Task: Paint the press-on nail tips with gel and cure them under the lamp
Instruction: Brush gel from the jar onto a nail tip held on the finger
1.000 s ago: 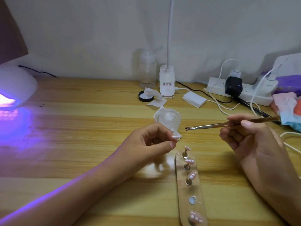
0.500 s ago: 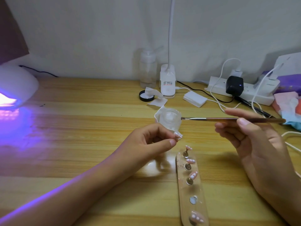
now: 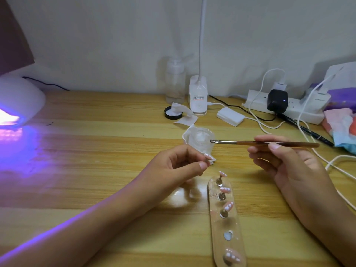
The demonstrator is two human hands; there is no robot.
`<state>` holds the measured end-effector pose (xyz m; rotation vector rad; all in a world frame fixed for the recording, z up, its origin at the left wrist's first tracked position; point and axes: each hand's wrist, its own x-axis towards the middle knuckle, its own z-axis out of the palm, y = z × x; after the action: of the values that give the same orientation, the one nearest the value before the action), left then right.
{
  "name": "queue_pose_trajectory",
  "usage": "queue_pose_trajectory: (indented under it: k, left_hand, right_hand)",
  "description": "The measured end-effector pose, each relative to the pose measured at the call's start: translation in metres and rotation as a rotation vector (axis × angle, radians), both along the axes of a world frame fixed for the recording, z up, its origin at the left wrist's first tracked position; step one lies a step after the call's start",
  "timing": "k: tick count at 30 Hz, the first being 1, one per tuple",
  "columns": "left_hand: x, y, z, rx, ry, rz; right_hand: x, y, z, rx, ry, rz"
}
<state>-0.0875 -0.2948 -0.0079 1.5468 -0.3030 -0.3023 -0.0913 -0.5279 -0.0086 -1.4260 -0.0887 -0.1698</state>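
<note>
My left hand [image 3: 178, 166] pinches a pink nail tip [image 3: 266, 158] with white dots between thumb and fingers, above the table. My right hand [image 3: 283, 166] grips a thin brown brush [image 3: 269, 143], held level, its tip at the rim of a small clear gel jar [image 3: 201, 140]. A clear oblong holder [image 3: 236, 224] lies near the front edge with several pink nail tips on metal pegs; one peg is bare. The white curing lamp [image 3: 18, 101] glows purple at the far left.
A clear pump bottle [image 3: 175, 83], a white desk lamp base [image 3: 198, 97], a black lid [image 3: 172, 112] and wipes stand at the back. A power strip [image 3: 285, 106] with chargers, white cables and a black pen fill the right side, beside coloured cloths [image 3: 342, 126].
My right hand has swung the brush left and level, bringing its tip from mid-air to the gel jar's rim. The left hand has stayed in place with the nail tip.
</note>
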Motion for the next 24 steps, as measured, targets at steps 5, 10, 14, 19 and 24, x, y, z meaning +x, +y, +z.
queue_pose_trajectory:
  k: [5, 10, 14, 19, 24]
  left_hand:
    - [0.0002, 0.0011, 0.0000, -0.019, -0.014, -0.018]
    - [0.0001, 0.0004, -0.0009, -0.030, -0.040, -0.017]
    - [0.0009, 0.0014, -0.0014, -0.026, -0.045, -0.032]
    - [0.0007, 0.0012, -0.0011, -0.029, -0.050, -0.030]
    - [0.0010, 0.0007, -0.0021, -0.023, -0.055, -0.039]
  right_hand:
    - [-0.0014, -0.0021, 0.0003, 0.052, 0.014, -0.056]
    - [-0.0039, -0.0015, 0.0026, 0.160, -0.059, -0.030]
    - [-0.0054, -0.0004, 0.0014, 0.174, -0.104, 0.022]
    - [-0.0061, -0.0007, -0.0005, 0.109, -0.129, 0.041]
    - [-0.0093, -0.0006, -0.0006, 0.017, -0.187, 0.019]
